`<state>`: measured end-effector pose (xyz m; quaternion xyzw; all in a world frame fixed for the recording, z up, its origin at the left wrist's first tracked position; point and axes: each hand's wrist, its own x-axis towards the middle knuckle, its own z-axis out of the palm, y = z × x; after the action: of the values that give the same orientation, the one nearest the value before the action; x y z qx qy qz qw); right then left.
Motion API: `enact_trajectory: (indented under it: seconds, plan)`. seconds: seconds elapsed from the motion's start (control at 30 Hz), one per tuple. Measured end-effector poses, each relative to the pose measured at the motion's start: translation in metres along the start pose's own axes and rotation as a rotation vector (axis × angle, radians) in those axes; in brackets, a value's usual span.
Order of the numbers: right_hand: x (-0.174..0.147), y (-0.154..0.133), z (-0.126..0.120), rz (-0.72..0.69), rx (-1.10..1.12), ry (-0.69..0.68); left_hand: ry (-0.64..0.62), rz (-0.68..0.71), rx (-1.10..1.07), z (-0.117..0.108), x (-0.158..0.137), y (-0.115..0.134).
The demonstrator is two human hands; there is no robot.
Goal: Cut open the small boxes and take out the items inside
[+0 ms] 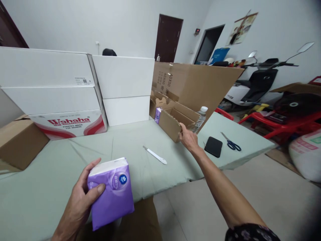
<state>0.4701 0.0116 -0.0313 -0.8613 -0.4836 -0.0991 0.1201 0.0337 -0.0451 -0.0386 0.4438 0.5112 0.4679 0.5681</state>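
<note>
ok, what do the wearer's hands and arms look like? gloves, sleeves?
Left hand and right hand: bare, no gloves or jewellery visible. Right forearm bare up to a dark sleeve with a small, pale, flower-like print. No sleeve in view on the left.

Left hand [80,198] holds purple pack [113,204]; right hand [188,137] grips carton [169,126].

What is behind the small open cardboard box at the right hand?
Behind the small box are a clear, white-capped bottle and a large cardboard box. The small box hides part of each; anything else low behind it cannot be seen.
</note>
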Motion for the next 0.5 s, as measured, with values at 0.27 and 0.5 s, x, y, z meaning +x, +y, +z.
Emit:
enact_trajectory:
  seconds: [0.27, 0.5]
  plan:
    - [-0.117, -0.049, -0.003, -0.403, 1.045, -0.588, -0.142, 0.069, 0.06, 0.041, -0.01, -0.007]
    - [-0.155, -0.058, -0.001, -0.28, 1.602, -0.82, -0.324, 0.214, 0.104, 0.075, -0.017, -0.031]
